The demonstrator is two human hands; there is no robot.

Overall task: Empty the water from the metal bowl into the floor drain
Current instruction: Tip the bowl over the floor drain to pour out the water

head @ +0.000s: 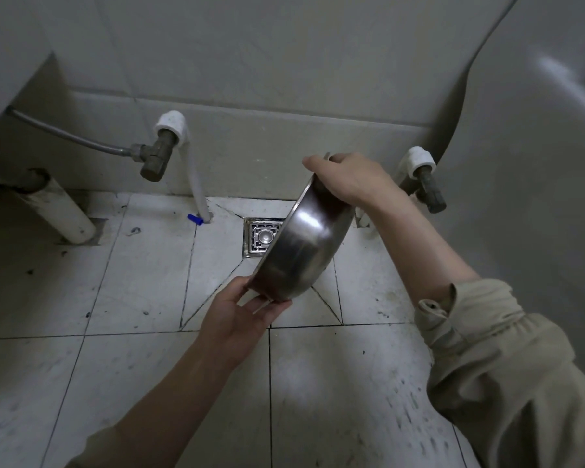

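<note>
Dim bathroom corner, grey wall tiles above, scuffed white floor (142,282) tiles with dark grout below.

Head view: the bowl (301,241) sits at frame centre, tipped steeply on edge with its outside facing the camera and its mouth turned away toward the wall, so it hangs right over the drain (262,236) and hides the grate's right side. Likely this steep tilt is to run the last water out onto the grate; no stream or water visible from here, inside of bowl hidden. Left hand (240,312) is lower centre, palm up, fingers clamped on the bowl's low rim, carrying the weight. Right hand (347,179) is upper centre-right, closed over the high rim, steering the tilt. Hands well apart, one at each end of the bowl. Rolled beige sleeve (480,332) at right.

Around: valve (156,157) with a braided hose (71,138) at upper left, a thin white pipe (196,187) dropping from it to the floor, small blue cap (195,218) beside its foot, just left of the drain. Thick dirty pipe (65,214) at far left. Second valve (426,184) at upper right, just behind the right forearm, close enough to bump if the arm swings. Pale curved fixture, maybe a basin, fills the right edge. Nothing lies between bowl and drain.
</note>
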